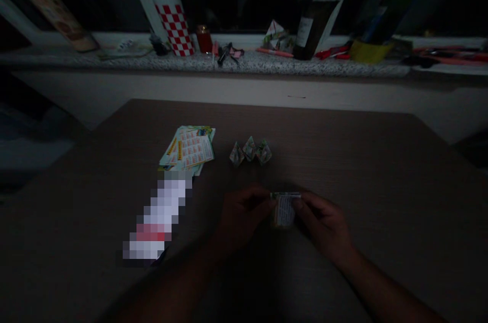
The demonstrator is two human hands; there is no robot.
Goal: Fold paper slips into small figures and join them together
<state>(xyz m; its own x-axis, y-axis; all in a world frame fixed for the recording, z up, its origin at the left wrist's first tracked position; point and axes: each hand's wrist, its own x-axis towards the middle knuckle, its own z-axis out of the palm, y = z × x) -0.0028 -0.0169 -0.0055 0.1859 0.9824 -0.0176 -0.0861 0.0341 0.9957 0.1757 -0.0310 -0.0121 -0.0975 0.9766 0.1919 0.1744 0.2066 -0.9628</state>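
Note:
Between my two hands is a small folded piece of printed paper (285, 211), its upper edge creased into a narrow strip. My left hand (246, 213) pinches its upper left corner between thumb and fingers. At the upper right corner, my right hand (324, 221) grips it the same way. Just beyond the hands stands a folded paper figure (250, 149) with several pointed peaks, made from similar printed paper. A fanned stack of printed leaflets (190, 147) lies to the left of it, and nothing is touching the figure.
A bright, pixelated phone-like object (156, 216) lies left of my hands on the wooden table (343, 150). Behind the table, a granite windowsill (251, 64) carries a red-checked white bottle (175, 23), a small red jar (204, 39), dark bottles and pens.

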